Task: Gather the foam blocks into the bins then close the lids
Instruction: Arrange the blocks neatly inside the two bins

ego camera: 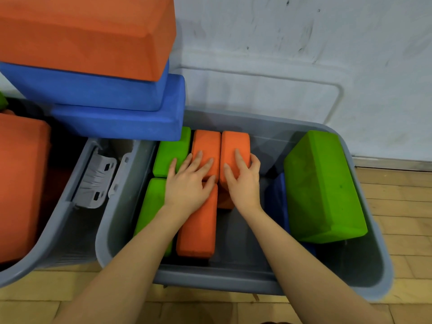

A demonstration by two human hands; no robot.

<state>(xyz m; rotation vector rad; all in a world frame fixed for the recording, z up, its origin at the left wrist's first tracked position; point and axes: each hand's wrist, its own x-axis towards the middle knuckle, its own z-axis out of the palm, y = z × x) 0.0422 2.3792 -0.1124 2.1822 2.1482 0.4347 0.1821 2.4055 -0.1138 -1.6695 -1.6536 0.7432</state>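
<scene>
Orange foam block under the gripping right hand, in the bin.

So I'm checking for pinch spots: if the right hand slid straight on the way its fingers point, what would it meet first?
Probably the bin's far wall: the right hand points along the orange block it grips, though depth is unclear.

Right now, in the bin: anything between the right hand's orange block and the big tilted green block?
Head view: no block between orange block and green block; only bare grey bin wall and floor, a blue block lower down.
</scene>
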